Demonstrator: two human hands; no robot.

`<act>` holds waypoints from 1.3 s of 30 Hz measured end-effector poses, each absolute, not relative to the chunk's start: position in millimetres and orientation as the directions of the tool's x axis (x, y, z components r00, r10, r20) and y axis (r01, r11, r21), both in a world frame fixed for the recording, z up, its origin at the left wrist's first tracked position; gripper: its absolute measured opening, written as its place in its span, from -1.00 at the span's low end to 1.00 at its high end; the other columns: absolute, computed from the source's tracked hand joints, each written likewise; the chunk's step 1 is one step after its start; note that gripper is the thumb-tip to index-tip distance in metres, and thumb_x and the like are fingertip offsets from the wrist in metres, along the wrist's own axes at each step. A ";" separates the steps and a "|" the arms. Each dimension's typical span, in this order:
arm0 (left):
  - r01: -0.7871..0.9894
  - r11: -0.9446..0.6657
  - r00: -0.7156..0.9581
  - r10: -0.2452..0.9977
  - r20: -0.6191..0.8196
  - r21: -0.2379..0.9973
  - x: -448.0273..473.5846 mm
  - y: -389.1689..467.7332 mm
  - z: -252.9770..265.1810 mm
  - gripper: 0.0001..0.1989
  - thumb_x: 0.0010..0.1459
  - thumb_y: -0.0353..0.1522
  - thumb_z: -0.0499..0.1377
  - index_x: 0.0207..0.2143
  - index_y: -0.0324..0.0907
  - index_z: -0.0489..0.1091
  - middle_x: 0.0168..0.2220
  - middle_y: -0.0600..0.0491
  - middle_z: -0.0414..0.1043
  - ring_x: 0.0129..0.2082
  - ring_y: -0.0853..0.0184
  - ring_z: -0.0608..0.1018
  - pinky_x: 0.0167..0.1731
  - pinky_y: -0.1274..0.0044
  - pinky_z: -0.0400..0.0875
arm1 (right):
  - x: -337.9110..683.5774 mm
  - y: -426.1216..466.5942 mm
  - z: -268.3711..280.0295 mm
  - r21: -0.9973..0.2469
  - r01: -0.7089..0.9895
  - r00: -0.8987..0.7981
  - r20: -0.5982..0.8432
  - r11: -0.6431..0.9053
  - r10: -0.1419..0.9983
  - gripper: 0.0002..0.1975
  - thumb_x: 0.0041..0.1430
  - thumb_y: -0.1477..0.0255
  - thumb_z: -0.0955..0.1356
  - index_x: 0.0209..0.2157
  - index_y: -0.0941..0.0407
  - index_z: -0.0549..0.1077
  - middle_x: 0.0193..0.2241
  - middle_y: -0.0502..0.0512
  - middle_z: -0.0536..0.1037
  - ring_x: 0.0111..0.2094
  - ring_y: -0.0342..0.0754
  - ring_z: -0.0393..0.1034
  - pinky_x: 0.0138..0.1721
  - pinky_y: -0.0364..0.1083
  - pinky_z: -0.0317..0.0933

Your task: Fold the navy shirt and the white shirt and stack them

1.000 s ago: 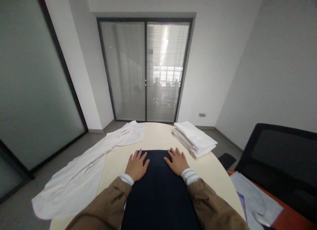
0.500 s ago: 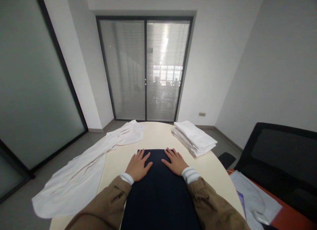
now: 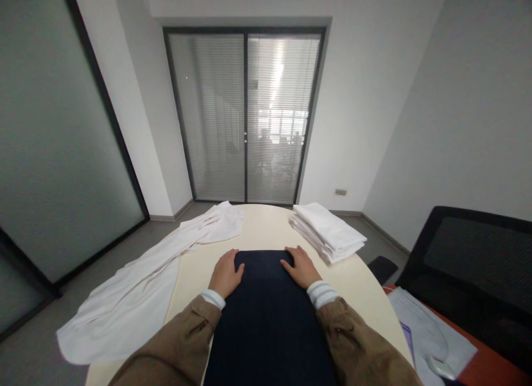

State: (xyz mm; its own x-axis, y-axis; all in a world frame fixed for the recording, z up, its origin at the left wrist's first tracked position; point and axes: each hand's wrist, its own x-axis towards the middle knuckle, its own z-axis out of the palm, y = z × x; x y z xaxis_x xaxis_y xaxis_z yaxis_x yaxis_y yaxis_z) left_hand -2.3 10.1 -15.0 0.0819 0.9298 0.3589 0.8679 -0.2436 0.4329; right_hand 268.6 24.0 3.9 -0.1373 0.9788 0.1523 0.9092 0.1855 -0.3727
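The left hand (image 3: 225, 273) and right hand (image 3: 302, 268) are well apart, one at each far corner of the dark blue sheet (image 3: 268, 330), which lies on the table (image 3: 254, 225) straight ahead of the person. A second ago the fingers were spread flat on top; now they bend over the far corners, thumbs on the upper face. That suggests a shift from smoothing to taking hold, though whether they pinch I cannot tell. Farther out, a loose white cloth (image 3: 137, 286) hangs over the left edge and a folded white stack (image 3: 328, 230) sits at the right, both unmoved
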 end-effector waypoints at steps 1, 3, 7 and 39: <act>0.828 -0.264 0.061 0.919 0.389 0.494 -3.4 12.1 -15.9 -0.54 0.18 -0.33 0.06 0.13 -0.25 0.25 0.11 -0.16 0.34 0.15 0.18 0.37 0.20 0.32 0.21 | 270.3 26.2 2.5 -0.409 0.890 -0.138 0.179 0.201 0.974 -0.42 0.21 0.20 0.25 0.20 0.19 0.27 0.18 0.20 0.33 0.27 0.09 0.06 0.28 0.02 -0.08; 0.744 -0.284 0.000 0.905 0.426 0.605 -4.6 15.3 -18.0 -0.54 0.15 -0.38 0.07 0.12 -0.21 0.23 0.09 -0.12 0.34 0.10 0.21 0.42 0.16 0.33 0.28 | 273.6 30.3 -0.2 -0.492 0.840 -0.127 0.227 0.226 0.966 -0.48 0.20 0.28 0.25 0.16 0.16 0.31 0.13 0.21 0.38 0.17 0.04 0.22 0.23 0.00 0.03; 0.628 -0.233 -0.103 0.921 0.376 0.742 -4.8 18.4 -22.1 -0.51 0.14 -0.42 0.08 0.15 -0.19 0.17 0.11 -0.12 0.31 -0.06 0.26 0.52 -0.01 0.39 0.43 | 277.5 36.5 -3.9 -0.652 0.721 -0.085 0.252 0.234 0.964 -0.59 0.17 0.37 0.24 0.05 0.12 0.38 0.02 0.17 0.46 0.03 0.00 0.37 0.11 0.00 0.20; 0.766 -0.587 0.536 0.808 0.242 0.264 15.9 -21.6 29.1 -0.43 0.20 -0.07 0.11 0.22 -0.06 0.23 0.30 -0.05 0.11 0.28 0.11 0.20 0.24 0.21 0.08 | 257.6 -2.7 33.5 -0.336 0.849 -0.466 -0.112 0.408 0.878 -0.21 0.06 -0.22 0.20 0.28 -0.22 0.10 0.37 -0.05 -0.10 0.37 0.29 -0.41 0.22 0.41 -0.55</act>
